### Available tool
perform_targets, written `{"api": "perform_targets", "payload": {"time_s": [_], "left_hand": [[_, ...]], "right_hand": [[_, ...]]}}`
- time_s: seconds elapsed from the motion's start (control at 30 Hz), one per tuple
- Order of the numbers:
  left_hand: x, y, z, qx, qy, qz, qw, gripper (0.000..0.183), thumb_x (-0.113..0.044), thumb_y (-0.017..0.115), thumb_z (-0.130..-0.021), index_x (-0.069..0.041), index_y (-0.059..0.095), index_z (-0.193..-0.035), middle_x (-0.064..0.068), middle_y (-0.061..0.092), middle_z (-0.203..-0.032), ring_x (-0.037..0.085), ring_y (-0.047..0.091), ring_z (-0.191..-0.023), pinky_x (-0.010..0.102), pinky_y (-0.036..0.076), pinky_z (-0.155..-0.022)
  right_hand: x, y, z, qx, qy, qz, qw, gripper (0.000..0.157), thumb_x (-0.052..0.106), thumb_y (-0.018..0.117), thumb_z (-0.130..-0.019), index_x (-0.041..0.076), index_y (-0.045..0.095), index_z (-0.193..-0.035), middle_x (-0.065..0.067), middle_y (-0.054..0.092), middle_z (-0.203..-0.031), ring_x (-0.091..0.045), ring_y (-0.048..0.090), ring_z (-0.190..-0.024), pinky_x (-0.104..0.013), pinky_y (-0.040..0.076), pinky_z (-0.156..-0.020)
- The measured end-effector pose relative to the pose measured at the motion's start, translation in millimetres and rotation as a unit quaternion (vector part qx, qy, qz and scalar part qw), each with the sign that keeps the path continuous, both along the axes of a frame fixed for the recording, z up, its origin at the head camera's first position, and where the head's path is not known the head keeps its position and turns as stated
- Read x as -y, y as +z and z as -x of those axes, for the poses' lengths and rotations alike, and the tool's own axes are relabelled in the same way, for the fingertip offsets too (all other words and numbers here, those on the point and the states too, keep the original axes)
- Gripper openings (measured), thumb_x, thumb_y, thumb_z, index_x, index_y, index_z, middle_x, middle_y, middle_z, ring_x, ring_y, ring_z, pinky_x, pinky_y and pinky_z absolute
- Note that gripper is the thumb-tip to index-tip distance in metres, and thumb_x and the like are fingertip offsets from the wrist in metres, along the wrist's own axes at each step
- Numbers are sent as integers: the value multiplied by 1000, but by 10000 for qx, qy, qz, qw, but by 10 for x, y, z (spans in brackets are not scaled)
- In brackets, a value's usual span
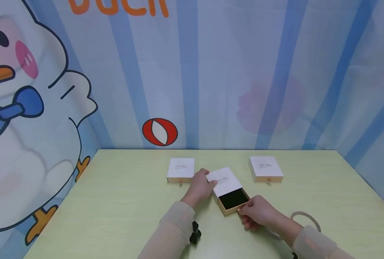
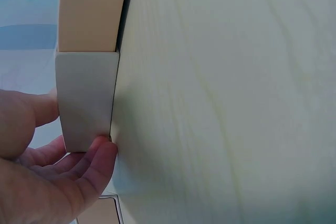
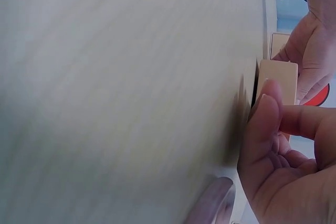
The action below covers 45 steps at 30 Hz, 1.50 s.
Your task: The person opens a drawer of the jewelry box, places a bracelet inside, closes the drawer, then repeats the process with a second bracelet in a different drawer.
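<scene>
A small drawer box stands at an angle near the middle of the table. Its white sleeve point(image 1: 225, 182) has dark lettering on top, and its tan drawer point(image 1: 225, 210) is partly out toward me, showing a black inside point(image 1: 234, 199). My left hand point(image 1: 200, 185) grips the sleeve at its far left end, thumb on one side and fingers on the other in the left wrist view. At the drawer's front edge, my right hand point(image 1: 258, 212) pinches with thumb and forefinger. What exactly lies between those fingertips is hidden.
Two similar boxes with their drawers in stand farther back, a left box point(image 1: 181, 169) and a right box point(image 1: 265, 168). A grey curved band point(image 1: 308, 217) lies by my right forearm. Behind the pale table point(image 1: 114, 201) hangs a printed duck curtain point(image 1: 211, 72).
</scene>
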<state>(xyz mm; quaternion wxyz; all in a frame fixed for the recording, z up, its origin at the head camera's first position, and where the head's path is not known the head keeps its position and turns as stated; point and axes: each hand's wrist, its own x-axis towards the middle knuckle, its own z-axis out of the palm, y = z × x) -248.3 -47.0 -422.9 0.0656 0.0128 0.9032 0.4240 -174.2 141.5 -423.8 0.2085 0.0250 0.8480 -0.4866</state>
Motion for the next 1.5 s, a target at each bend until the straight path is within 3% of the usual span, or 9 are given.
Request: {"api": "perform_targets", "payload": {"time_s": [0.5,1.5], "left_hand": [[1,16,-3,-5,18,69,10000,46,-22,59,-93,1,46,-131,18,55,-124,23,53,-106,41,43,-98],[11,6,10,-39,-41,95,9999,46,-22,61,-92,1,46,-130,18,57,-122,20,53,-97,38,46,-90]], "right_hand": [[-6,3,-40,134,6,-4,9999,24,13,57,-90,0,60,-70,-3,60,-57,-9,57,-47,-24,48,-45],[-133,-25,-137,169,339,359,9986,24,15,58,-89,-1,61,-72,-1,59,-59,-7,57,-48,-23,48,-45]]}}
